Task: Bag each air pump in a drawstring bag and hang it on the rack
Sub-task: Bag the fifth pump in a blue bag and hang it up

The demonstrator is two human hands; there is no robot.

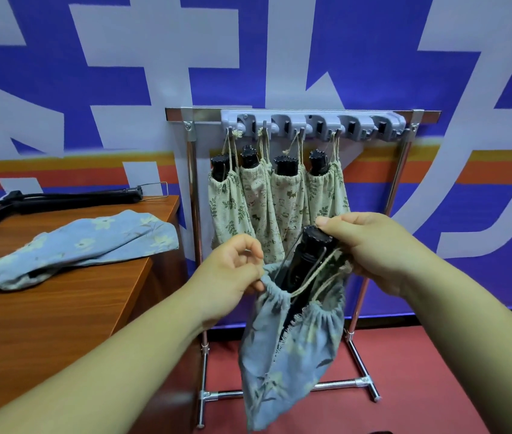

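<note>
The rack [311, 124] is carrying four beige bags [261, 202] on its hooks, each with a pump head [250, 158] poking out of the top. On the table [60, 308] a spare blue bag [76, 245] is lying flat near two loose pumps [60, 198]. In front of the rack, the blue bag [292, 349] is hanging with a pump [311, 249] standing in it. The left hand [232, 274] is pinching the bag's gathered rim between thumb and curled fingers, and the right hand [373, 249] is gripping the pump's top.

Indoor staged workroom, blue banner wall with huge white characters [358, 42] filling the background, brown wood-grain desk [60, 302] and chrome freestanding rack [192, 189] standing on red floor [420, 371].
</note>
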